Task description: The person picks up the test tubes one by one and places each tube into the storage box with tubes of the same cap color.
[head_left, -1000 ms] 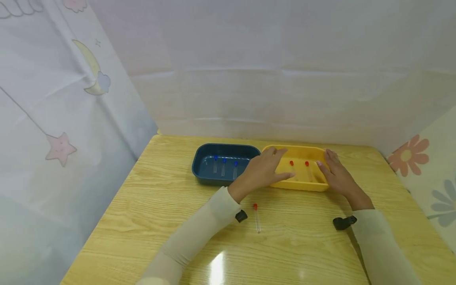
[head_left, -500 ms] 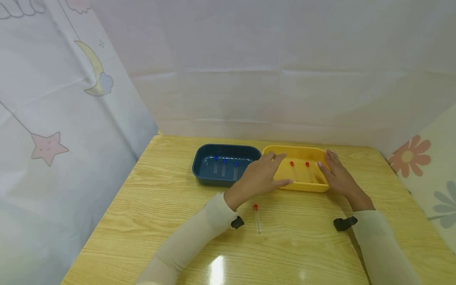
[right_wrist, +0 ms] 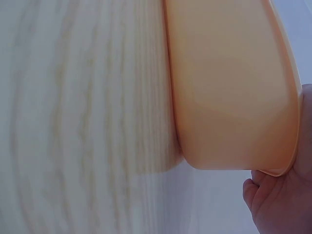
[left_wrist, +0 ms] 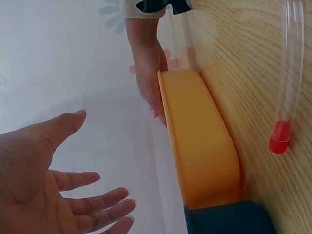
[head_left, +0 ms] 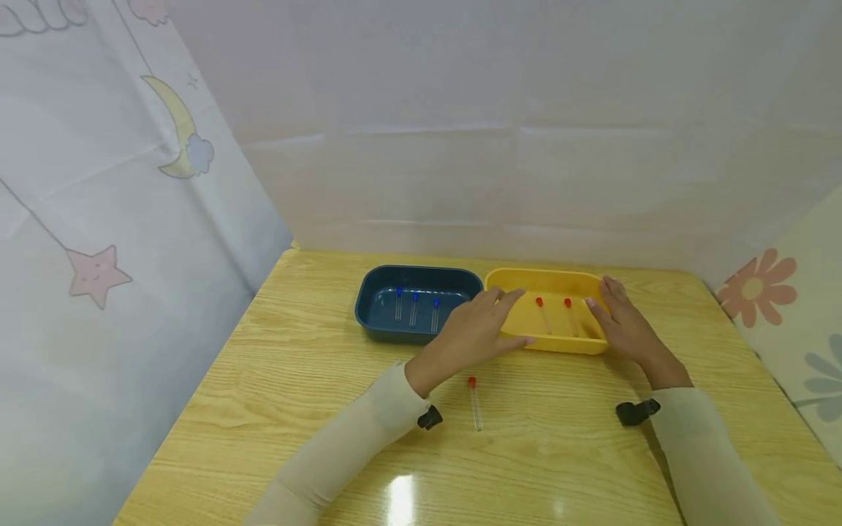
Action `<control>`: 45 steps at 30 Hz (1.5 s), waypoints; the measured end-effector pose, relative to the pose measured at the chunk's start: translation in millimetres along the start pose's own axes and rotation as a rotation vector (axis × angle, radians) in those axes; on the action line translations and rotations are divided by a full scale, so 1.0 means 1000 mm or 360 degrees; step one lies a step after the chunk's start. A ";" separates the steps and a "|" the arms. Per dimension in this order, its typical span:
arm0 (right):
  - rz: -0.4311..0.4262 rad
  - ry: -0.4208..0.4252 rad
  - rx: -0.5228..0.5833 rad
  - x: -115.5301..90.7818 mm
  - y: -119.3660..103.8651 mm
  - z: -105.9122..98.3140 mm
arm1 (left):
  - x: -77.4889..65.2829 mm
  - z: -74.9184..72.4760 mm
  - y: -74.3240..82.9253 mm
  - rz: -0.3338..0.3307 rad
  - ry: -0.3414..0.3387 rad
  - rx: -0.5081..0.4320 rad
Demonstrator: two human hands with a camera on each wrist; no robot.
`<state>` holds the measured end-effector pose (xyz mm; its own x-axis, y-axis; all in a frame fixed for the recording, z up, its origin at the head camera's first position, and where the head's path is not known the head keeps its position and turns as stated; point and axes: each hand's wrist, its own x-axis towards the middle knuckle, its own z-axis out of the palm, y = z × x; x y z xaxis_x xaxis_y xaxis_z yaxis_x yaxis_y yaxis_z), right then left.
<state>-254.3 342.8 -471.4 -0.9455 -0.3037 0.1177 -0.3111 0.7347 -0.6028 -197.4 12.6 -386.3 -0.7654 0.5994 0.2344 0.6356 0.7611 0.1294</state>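
Observation:
My right hand (head_left: 628, 329) grips the right end of a yellow plastic tray (head_left: 559, 344), its thumb over the rim; the right wrist view shows fingers curled at the rim (right_wrist: 292, 161). Two red-capped clear tubes (head_left: 569, 315) lie inside that tray. Fingers spread and holding nothing, my left hand (head_left: 460, 340) hovers near where the yellow tray meets a dark blue tray (head_left: 395, 337). It covers part of both trays in the head view. Blue-capped clear tubes (head_left: 414, 310) lie in the dark blue one. Another red-capped tube (head_left: 475, 405) is on the table in front.
The wooden table (head_left: 263, 409) ends at a pale cloth backdrop (head_left: 421, 183) behind the trays. Printed cloth walls (head_left: 131, 351) flank it. A black wrist device (head_left: 636, 413) sits by each sleeve.
My left hand has drawn slightly back and left, away from the yellow tray. The right hand stays on the tray's end; trays and tubes keep their places.

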 end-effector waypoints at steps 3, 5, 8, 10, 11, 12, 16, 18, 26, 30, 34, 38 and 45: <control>0.0001 0.0003 -0.0007 0.000 0.000 0.000 | -0.004 -0.002 0.000 0.0001 0.0002 0.0036; 0.0003 0.0003 -0.0007 0.000 -0.001 0.000 | -0.008 -0.004 0.000 -0.0009 -0.0007 0.0036; 0.0007 0.0005 -0.0001 0.000 -0.002 -0.001 | -0.012 -0.005 0.000 -0.0032 -0.0025 0.0005; 0.0009 0.0006 0.0005 0.000 -0.002 -0.002 | -0.014 -0.005 -0.001 -0.0046 -0.0035 -0.0023; 0.0010 0.0007 0.0008 0.000 -0.002 -0.002 | -0.015 -0.005 -0.001 -0.0052 -0.0037 -0.0034; 0.0011 0.0007 0.0011 0.000 -0.002 -0.002 | -0.016 -0.005 -0.001 -0.0058 -0.0039 -0.0046; 0.0015 -0.0002 0.0018 0.000 -0.001 -0.001 | -0.019 -0.004 -0.003 -0.0064 -0.0036 -0.0062; 0.0017 -0.0007 0.0012 0.000 -0.001 0.000 | -0.022 -0.004 -0.005 -0.0062 -0.0031 -0.0061; 0.0016 -0.0004 -0.0003 0.000 -0.001 -0.002 | -0.030 -0.007 -0.007 -0.0077 -0.0047 -0.0110; 0.0012 0.0001 0.0009 0.001 0.000 -0.001 | -0.035 -0.007 -0.007 -0.0084 -0.0068 -0.0110; 0.0009 0.0007 0.0012 0.001 0.000 -0.001 | -0.040 -0.008 -0.008 -0.0074 -0.0084 -0.0087; 0.0008 0.0009 0.0013 0.001 -0.001 -0.002 | -0.045 -0.008 -0.008 -0.0074 -0.0089 -0.0089; 0.0012 0.0009 0.0015 0.000 -0.001 -0.002 | -0.053 -0.008 -0.009 -0.0081 -0.0107 -0.0106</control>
<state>-254.4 343.1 -469.6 -0.9483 -0.2949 0.1173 -0.3030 0.7311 -0.6114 -162.3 -28.1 -392.0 -0.8005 0.5774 0.1610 0.5994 0.7741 0.2038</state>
